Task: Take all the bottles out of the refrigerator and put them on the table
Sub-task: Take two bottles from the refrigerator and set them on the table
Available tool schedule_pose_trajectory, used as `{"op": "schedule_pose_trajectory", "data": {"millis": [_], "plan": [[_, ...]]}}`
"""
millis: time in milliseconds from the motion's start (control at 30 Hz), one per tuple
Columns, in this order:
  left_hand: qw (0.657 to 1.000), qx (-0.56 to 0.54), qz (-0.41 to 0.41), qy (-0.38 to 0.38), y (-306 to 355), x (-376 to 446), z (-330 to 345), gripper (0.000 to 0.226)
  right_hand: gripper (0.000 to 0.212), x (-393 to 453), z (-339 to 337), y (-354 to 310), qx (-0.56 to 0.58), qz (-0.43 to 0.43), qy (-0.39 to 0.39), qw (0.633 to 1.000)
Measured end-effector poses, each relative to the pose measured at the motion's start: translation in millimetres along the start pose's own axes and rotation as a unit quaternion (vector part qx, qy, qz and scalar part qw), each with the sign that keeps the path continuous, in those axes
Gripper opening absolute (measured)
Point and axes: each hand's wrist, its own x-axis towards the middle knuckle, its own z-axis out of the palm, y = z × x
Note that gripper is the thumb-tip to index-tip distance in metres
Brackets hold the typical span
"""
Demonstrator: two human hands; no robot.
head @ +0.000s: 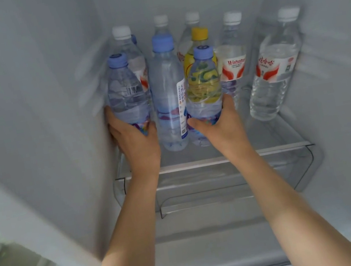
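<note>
- Inside the open refrigerator (25,112), on its glass shelf (221,160), the job looked barely begun: the shelf was crowded with bottles, and no worktop showed anywhere in view, so I could not tell whether any had reached it.
- The left hand (134,140) had its grip wrapped round the base of a blue-capped bottle (126,90) at about nine o'clock of the cluster, close against the fridge's left wall.
- The right hand (217,123) likewise had its grip closed round the bottom of a second blue-capped bottle (203,90), near the middle of the front row, thumb on the near side and fingers curling behind.
- Whether either bottle was lifted or standing on the shelf, I could not say; both sat upright.
- Between the two hands stood a taller bottle with a pale blue cap (167,101), untouched, at six o'clock of the group.
- Just behind the right hand's bottle, a yellow-capped bottle (199,41) peeked out.
- Toward twelve o'clock, a back row of white-capped bottles (161,24) ran along the rear wall.
- At three o'clock, standing apart from the rest, was a clear bottle with a red-and-white label (275,66), and another like it (233,59) nearer the centre.
- By my reckoning, even with these two carried off, at least seven remained to be fetched, so most of the work lay ahead.
</note>
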Motion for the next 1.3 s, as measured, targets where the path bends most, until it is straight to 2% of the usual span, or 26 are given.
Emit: {"op": "schedule_pose_trajectory", "data": {"millis": [300, 433, 500, 700, 800, 967, 1300], "plan": [[0.999, 0.039, 0.003, -0.009, 2, -9, -4, 0.092, 0.065, -7, 0, -1, 0.019, 0.001, 0.049, 0.999], [0.999, 0.040, 0.005, -0.008, 10, -21, -14, 0.088, 0.066, -30, -4, -8, 0.031, -0.027, 0.126, 0.991], [1.000, 0.028, -0.003, -0.008, 12, -29, -22, 0.086, 0.065, -46, -10, -13, 0.045, -0.036, 0.153, 0.987], [0.997, -0.058, -0.054, -0.005, 41, -54, -54, 0.082, 0.063, -89, -36, -38, 0.072, -0.068, 0.159, 0.982], [0.993, -0.096, -0.068, -0.027, 60, -75, -78, 0.085, 0.066, -118, -43, -51, 0.077, -0.083, 0.181, 0.977], [0.995, -0.056, -0.061, -0.055, 81, -129, -123, 0.071, 0.061, -179, -57, -60, 0.082, -0.086, 0.191, 0.974], [0.973, -0.049, -0.089, -0.208, 92, -260, -218, 0.073, 0.062, -345, -95, -63, 0.012, 0.022, 0.192, 0.981]]}}
